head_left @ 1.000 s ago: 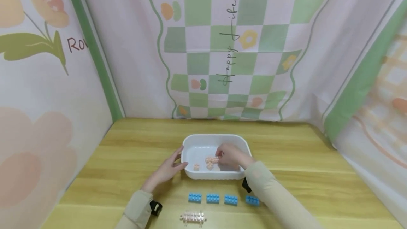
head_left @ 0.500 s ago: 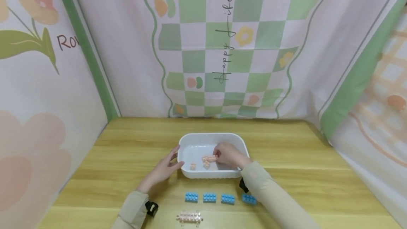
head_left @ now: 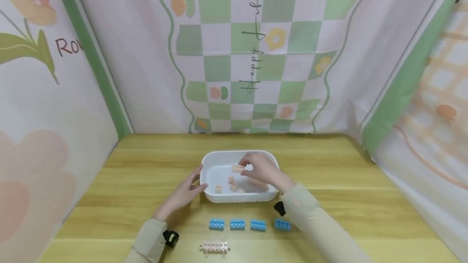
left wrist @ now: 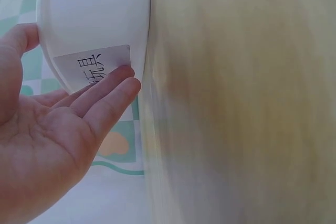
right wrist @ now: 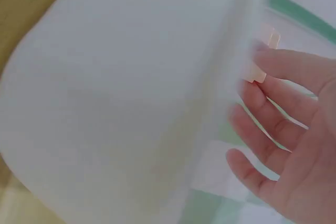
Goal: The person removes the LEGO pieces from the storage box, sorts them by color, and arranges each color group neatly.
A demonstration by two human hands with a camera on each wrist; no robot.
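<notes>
My right hand (head_left: 264, 170) pinches a peach brick (head_left: 237, 169) over the white tub (head_left: 241, 198); my left hand (head_left: 184, 193), fingers (left wrist: 113, 106) straight, touches its left end. I judge a light, square pinch and a steadied tub best.

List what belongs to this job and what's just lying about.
Part of the job:
peach brick, in the right hand
white bin, touched by the left hand
loose peach bricks in it
probably blue bricks, pink piece

Seemingly just there:
patterned curtain
black wrist devices
</notes>
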